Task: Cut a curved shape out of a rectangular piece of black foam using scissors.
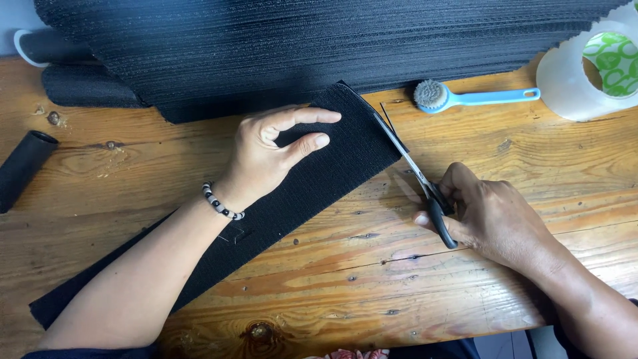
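A long strip of black ribbed material [332, 173] lies diagonally across the wooden table [372, 286]. My left hand [269, 153], with a beaded bracelet on the wrist, rests flat on the strip's upper part, index finger and thumb spread. My right hand [488, 216] grips black-handled scissors [415, 176]. Their blades run along the strip's right edge, pointing up toward its far corner, slightly apart.
A big stack of the same black material [299, 46] fills the back of the table. A small brush with a light blue handle [465, 98] lies at the back right, beside a large roll of clear tape [585, 70]. A black tube [23, 166] lies at the left edge.
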